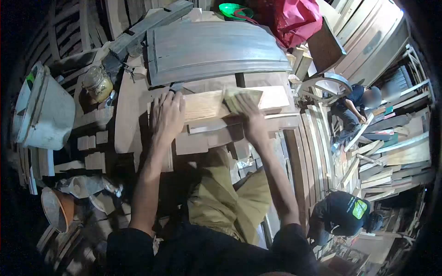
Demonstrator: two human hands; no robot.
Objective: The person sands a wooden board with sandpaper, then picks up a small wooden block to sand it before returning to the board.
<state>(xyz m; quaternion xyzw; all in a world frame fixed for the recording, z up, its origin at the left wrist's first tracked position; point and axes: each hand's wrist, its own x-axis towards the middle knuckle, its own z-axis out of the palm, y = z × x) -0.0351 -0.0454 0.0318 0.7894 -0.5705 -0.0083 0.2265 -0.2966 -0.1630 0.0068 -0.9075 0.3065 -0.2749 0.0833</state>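
Note:
A pale wooden board (pixel 202 106) lies crosswise in front of me on the workbench. My left hand (pixel 169 112) grips its left end, fingers pointing away from me. On the right half of the board, my right hand (pixel 251 112) presses a folded sheet that looks like sandpaper (pixel 235 99); the hand and sheet are slightly blurred. Under the near edge of the board are other wood pieces (pixel 192 143). Just beyond it lies a large grey panel (pixel 216 48) with a curved edge.
Left of me stand a white bucket (pixel 50 110), a glass jar (pixel 97 85) and an orange container (pixel 59 207). A red bag (pixel 297 20) and green bowl (pixel 235 11) sit at the back. Two people (pixel 354 108) work at right among stacked timber (pixel 377 177).

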